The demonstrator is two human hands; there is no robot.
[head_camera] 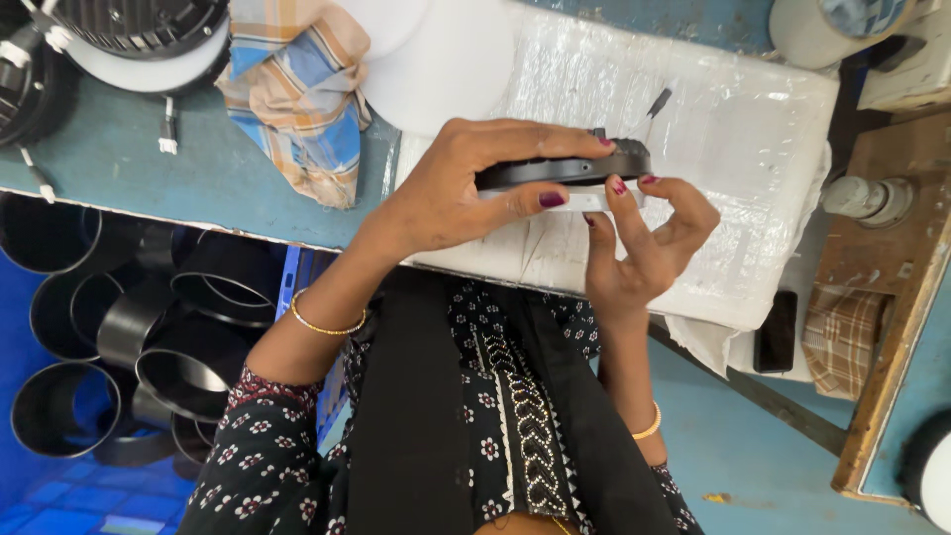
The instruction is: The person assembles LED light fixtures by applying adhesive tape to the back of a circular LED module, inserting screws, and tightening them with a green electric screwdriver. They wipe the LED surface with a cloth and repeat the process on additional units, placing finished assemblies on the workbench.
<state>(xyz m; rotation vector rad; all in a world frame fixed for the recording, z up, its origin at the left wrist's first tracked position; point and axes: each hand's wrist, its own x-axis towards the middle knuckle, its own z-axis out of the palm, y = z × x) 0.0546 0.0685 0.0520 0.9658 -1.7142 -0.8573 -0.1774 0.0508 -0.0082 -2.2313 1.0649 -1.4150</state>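
At frame centre, left hand (466, 188) grips the round black ribbed plastic ring (565, 168); right hand (644, 238) pinches its white underside; it might slip sideways.

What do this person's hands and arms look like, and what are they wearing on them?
Both hands are bare, with dark maroon polish on the nails. The left hand has a thin gold bangle at the wrist, and the right hand has another. The sleeves are black with small white flowers and a reddish patterned hem.
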